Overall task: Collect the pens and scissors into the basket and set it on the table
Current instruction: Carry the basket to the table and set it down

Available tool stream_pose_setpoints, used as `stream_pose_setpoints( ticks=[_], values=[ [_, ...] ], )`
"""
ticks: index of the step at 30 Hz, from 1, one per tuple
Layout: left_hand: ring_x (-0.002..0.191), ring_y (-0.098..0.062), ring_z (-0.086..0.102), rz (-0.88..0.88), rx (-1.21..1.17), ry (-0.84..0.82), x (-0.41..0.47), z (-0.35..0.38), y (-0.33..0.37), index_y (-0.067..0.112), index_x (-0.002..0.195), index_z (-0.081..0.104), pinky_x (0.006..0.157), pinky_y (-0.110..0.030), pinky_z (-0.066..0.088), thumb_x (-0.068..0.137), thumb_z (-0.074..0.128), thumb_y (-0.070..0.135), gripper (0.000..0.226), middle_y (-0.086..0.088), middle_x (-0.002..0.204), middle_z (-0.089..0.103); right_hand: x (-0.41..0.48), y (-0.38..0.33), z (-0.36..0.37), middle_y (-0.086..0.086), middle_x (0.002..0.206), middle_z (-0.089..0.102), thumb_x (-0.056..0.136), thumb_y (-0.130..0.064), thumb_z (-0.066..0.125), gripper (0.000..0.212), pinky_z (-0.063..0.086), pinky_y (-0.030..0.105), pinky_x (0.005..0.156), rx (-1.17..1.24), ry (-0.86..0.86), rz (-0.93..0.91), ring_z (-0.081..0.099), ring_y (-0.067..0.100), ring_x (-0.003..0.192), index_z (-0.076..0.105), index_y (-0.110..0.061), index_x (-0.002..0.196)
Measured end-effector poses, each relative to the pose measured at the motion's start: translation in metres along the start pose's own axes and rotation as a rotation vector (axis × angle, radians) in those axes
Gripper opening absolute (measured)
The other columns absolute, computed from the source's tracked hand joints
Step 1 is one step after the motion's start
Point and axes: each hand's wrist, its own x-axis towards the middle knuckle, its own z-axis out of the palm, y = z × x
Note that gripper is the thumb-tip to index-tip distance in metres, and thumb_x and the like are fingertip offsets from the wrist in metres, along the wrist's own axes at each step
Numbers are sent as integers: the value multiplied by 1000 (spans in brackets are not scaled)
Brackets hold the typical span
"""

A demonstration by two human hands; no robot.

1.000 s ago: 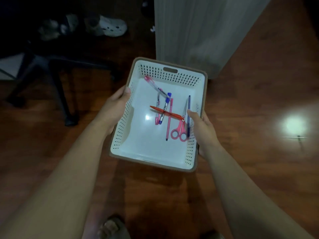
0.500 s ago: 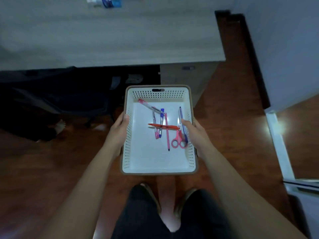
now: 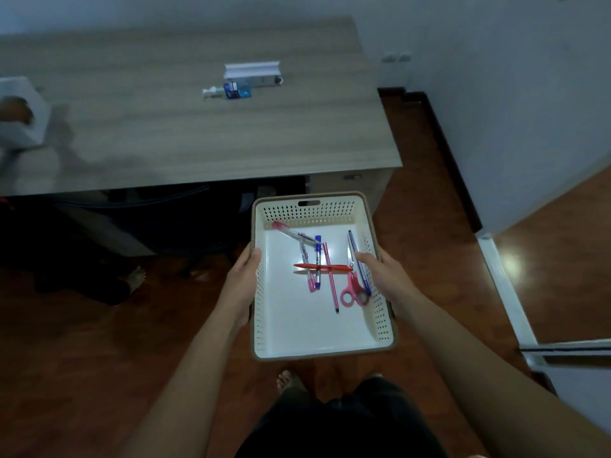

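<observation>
A white perforated basket [image 3: 322,338] with a brown rim is held in the air above the wooden floor, in front of the table's near edge. My left hand [image 3: 243,279] grips its left wall and my right hand [image 3: 385,276] grips its right wall. Inside lie several pens, among them a red pen [image 3: 322,267] lying crosswise, a pink pen [image 3: 330,279] and a dark blue pen [image 3: 357,256]. Pink-handled scissors [image 3: 355,289] rest by the right wall, partly under my right thumb.
The grey wood-grain table [image 3: 185,127] fills the upper left, with a small bottle [image 3: 228,91] and a white box [image 3: 253,74] near its middle and a blurred white object [image 3: 20,120] at its left edge. White wall at right. A bare foot [image 3: 135,277] shows under the table.
The view has risen from the floor to take in the whole tabletop. The basket stays in both hands and now sits lower right of the table edge.
</observation>
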Motion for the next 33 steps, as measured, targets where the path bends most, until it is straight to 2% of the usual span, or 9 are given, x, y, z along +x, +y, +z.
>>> stream_pose_setpoints(
  ticks=[3, 7, 9, 11, 14, 18, 25, 28, 33],
  values=[
    [105, -18, 83, -1, -17, -17, 0, -9, 3, 43, 157, 56, 78, -36, 66, 115, 50, 40, 43, 2, 125, 83, -5, -1, 9, -16, 96, 80, 107, -48, 59, 46, 55, 34, 72, -4, 20, 12, 78, 10, 90, 56, -38, 152],
    [112, -23, 82, 32, -43, -48, 4, -24, 7, 41, 154, 59, 89, -42, 66, 115, 50, 37, 40, -1, 130, 81, -11, -4, 21, -25, 74, 80, 108, -46, 58, 42, 52, 30, 67, 3, 44, -2, 80, -1, 69, 59, -38, 149],
    [114, -25, 81, 50, -46, -62, 6, -29, 7, 40, 154, 60, 97, -47, 65, 115, 50, 35, 40, -2, 131, 81, -13, -7, 26, -27, 70, 79, 109, -44, 58, 42, 52, 29, 67, 14, 56, -9, 80, 2, 69, 58, -37, 150],
    [116, -27, 80, 51, -56, -72, 8, -31, 9, 38, 155, 59, 100, -50, 64, 115, 51, 33, 41, -3, 132, 80, -14, -8, 28, -25, 70, 79, 108, -43, 58, 44, 53, 31, 70, 17, 70, -16, 78, 5, 80, 59, -35, 151],
    [114, -24, 81, 59, -71, -79, 11, -32, 15, 37, 156, 59, 93, -43, 66, 115, 51, 30, 42, -2, 131, 81, -15, -14, 30, -20, 75, 82, 108, -41, 58, 42, 56, 33, 72, 11, 82, -29, 79, 8, 82, 60, -35, 150],
    [112, -24, 81, 80, -80, -99, 15, -31, 27, 39, 155, 59, 93, -44, 66, 115, 51, 27, 42, -1, 129, 81, -10, -23, 31, -6, 100, 82, 109, -42, 57, 47, 57, 49, 97, 3, 87, -41, 78, 18, 96, 56, -33, 154],
    [112, -24, 81, 88, -97, -85, 33, -29, 46, 41, 153, 62, 99, -48, 64, 114, 52, 25, 43, 1, 127, 82, 9, -43, 29, -14, 82, 78, 109, -39, 56, 47, 54, 39, 81, 6, 78, -44, 74, 12, 87, 55, -32, 156],
    [109, -22, 82, 88, -98, -76, 45, -25, 54, 41, 153, 61, 94, -44, 66, 114, 52, 25, 43, 2, 125, 83, 26, -52, 29, -13, 92, 72, 111, -39, 54, 47, 52, 44, 87, -8, 62, -42, 70, 11, 86, 54, -32, 157],
    [105, -18, 83, 57, -97, -43, 82, -12, 71, 45, 155, 58, 81, -37, 67, 114, 53, 27, 45, 4, 126, 82, 71, -75, 24, -14, 93, 70, 111, -39, 54, 44, 51, 39, 79, -2, 50, -42, 69, 11, 85, 56, -32, 154]
  ],
)
